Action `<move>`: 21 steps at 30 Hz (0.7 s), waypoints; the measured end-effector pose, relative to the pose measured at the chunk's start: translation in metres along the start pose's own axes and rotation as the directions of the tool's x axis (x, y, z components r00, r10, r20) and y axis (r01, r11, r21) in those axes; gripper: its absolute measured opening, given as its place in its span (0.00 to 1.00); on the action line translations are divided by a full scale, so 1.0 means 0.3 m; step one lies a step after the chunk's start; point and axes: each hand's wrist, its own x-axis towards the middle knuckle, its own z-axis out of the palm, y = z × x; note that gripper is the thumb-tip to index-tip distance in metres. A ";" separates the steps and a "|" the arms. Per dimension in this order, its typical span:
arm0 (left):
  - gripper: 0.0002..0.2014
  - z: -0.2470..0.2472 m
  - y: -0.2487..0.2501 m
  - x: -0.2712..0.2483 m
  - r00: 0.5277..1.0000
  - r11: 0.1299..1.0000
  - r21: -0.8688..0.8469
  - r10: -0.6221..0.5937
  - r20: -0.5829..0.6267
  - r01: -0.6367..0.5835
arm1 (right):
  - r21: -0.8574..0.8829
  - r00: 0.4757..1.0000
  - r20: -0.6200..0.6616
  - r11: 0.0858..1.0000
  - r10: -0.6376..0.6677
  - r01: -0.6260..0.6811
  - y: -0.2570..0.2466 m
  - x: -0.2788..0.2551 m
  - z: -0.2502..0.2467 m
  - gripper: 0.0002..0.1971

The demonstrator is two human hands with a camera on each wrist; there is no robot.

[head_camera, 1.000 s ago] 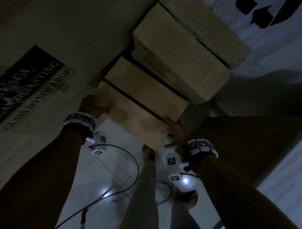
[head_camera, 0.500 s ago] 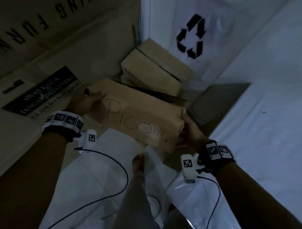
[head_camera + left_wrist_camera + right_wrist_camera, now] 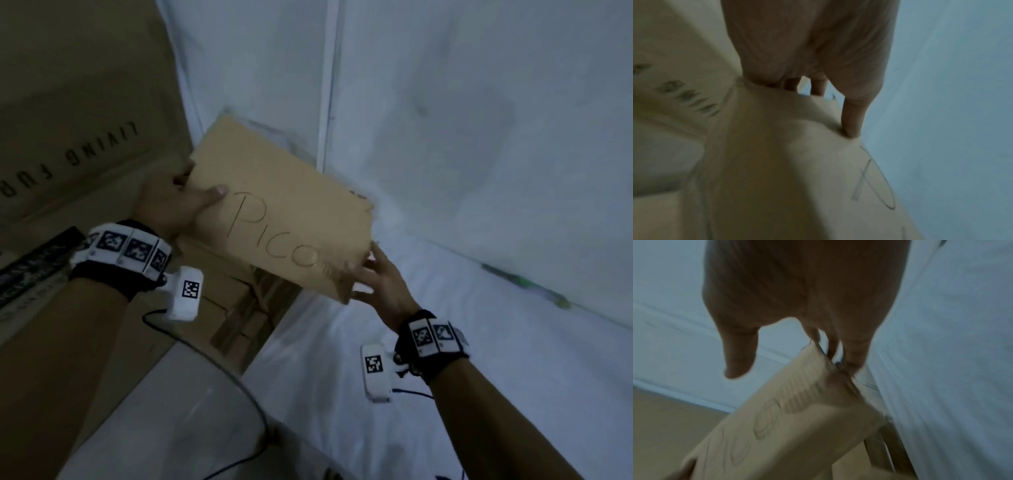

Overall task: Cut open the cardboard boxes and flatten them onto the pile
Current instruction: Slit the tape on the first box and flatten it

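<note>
A brown cardboard box (image 3: 284,219) with "Pico" handwritten on its top face hangs in the air, tilted down to the right. My left hand (image 3: 174,205) pinches its left edge, thumb on top and fingers underneath. The left wrist view shows that thumb (image 3: 852,116) pressing into the box (image 3: 777,162). My right hand (image 3: 380,284) touches the lower right corner with fairly straight fingers. In the right wrist view the thumb (image 3: 740,356) stands clear of the box (image 3: 787,426). The box's underside is hidden.
A large cardboard panel (image 3: 68,102) printed "LIVING FUR..." fills the left. More cardboard boxes (image 3: 239,318) lie below the held one. White sheeting (image 3: 479,137) covers the wall and floor to the right. A black cable (image 3: 219,363) trails from my left wrist.
The "Pico" box has come off the stack in the corner and risen to the right. My view has swung right. The right hand's grip has loosened to fingertips at the corner.
</note>
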 end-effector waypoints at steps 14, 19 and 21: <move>0.38 0.513 0.254 -0.015 0.738 0.939 -0.267 0.336 0.585 -0.217 | -0.506 0.643 -0.638 0.860 -0.423 0.063 -0.124 -0.298 -0.635 0.33; 0.19 0.807 0.211 -0.113 0.742 0.938 -0.195 0.347 0.574 -0.287 | -0.416 0.585 -0.782 0.879 -0.216 -0.232 -0.030 -0.342 -0.765 0.27; 0.18 0.906 0.152 -0.137 0.714 0.941 -0.081 0.303 0.631 -0.327 | -0.395 0.616 -0.780 0.851 -0.112 -0.347 0.027 -0.337 -0.813 0.22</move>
